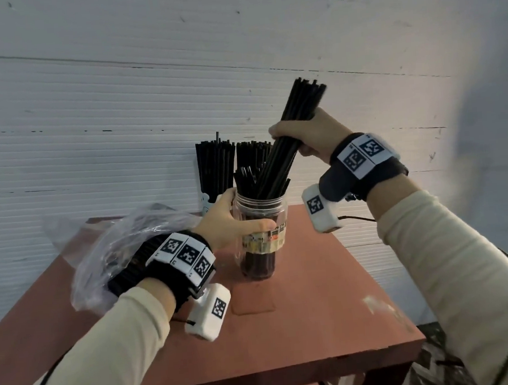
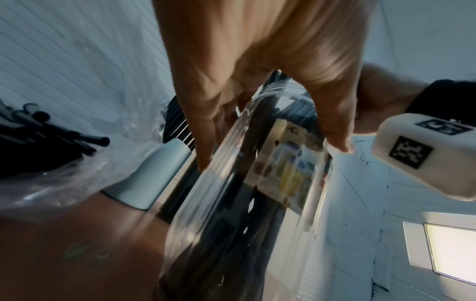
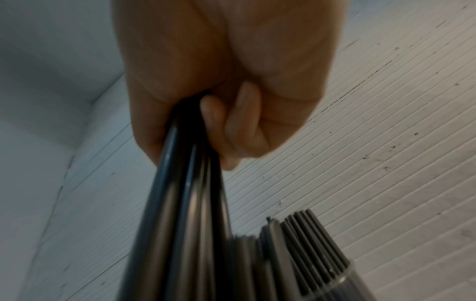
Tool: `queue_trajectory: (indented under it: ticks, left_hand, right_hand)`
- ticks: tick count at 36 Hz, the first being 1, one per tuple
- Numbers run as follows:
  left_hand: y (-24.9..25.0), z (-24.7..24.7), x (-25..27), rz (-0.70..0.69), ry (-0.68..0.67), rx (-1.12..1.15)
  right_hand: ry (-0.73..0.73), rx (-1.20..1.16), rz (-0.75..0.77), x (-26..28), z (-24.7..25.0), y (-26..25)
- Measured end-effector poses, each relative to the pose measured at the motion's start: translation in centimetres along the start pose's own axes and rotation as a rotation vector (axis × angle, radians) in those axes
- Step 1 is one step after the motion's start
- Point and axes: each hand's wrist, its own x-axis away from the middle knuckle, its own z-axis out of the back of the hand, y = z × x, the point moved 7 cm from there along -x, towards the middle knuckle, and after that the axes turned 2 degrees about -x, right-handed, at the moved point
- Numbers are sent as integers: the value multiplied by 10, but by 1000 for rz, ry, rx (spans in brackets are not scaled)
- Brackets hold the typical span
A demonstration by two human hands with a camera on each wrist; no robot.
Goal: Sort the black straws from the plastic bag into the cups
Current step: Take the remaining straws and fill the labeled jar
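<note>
A clear plastic jar (image 1: 259, 222) with a printed label stands on the red-brown table (image 1: 316, 309), partly filled with black straws. My left hand (image 1: 233, 221) grips it round the upper body, thumb in front; in the left wrist view the fingers (image 2: 203, 142) wrap the clear jar (image 2: 231, 203). My right hand (image 1: 306, 136) grips a bundle of black straws (image 1: 290, 128), tilted, its lower ends inside the jar mouth. The right wrist view shows the bundle (image 3: 180, 224) in my fist. A clear plastic bag (image 1: 114, 249) with more black straws lies at the left.
Behind the jar stand two more containers packed with black straws (image 1: 216, 168), (image 1: 252, 154), one a pale cup (image 2: 152, 175). A white ribbed wall (image 1: 147, 94) rises right behind the table. The table's front edge and right edge are near my arms.
</note>
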Motion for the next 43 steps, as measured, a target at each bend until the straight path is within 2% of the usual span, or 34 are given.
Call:
queue_trajectory:
  ticks: [4, 9, 11, 13, 16, 18, 22, 24, 27, 33, 36, 38, 40, 43]
  left_hand:
    - [0, 0, 0, -4, 1, 21]
    - [3, 0, 3, -12, 7, 17]
    - [4, 0, 3, -14, 10, 4]
    - [4, 0, 4, -13, 16, 6]
    - [3, -1, 3, -10, 19, 20]
    - [2, -1, 3, -14, 22, 26]
    - [4, -4, 5, -24, 11, 37]
    - [6, -5, 6, -28, 8, 42]
    - [10, -8, 8, -32, -9, 51]
    - [8, -9, 11, -16, -41, 52]
    - [0, -2, 18, 42, -53, 57]
    - [-3, 11, 25, 39, -8, 42]
    - [1, 31, 33, -15, 97, -18]
    - [12, 66, 52, -134, 254, -145]
  right_hand:
    - [-218, 161, -45, 7, -29, 10]
    - [-313, 278, -18, 24, -43, 17]
    - [-283, 280, -14, 28, -44, 19]
    - [-154, 316, 20, 30, -40, 19]
    - [31, 321, 187, 37, -37, 8]
    - [36, 287, 319, 43, -45, -1]
    - [-89, 495, 539, 51, -74, -7]
    - [-134, 599, 552, 52, -82, -4]
    - [-112, 665, 529, 53, -81, -4]
    - [-11, 534, 559, 62, -72, -18]
    - [57, 447, 610, 70, -71, -26]
    - [125, 358, 641, 76, -71, -31]
    - [181, 270, 644, 82, -73, -35]
    - [161, 197, 565, 86, -87, -33]
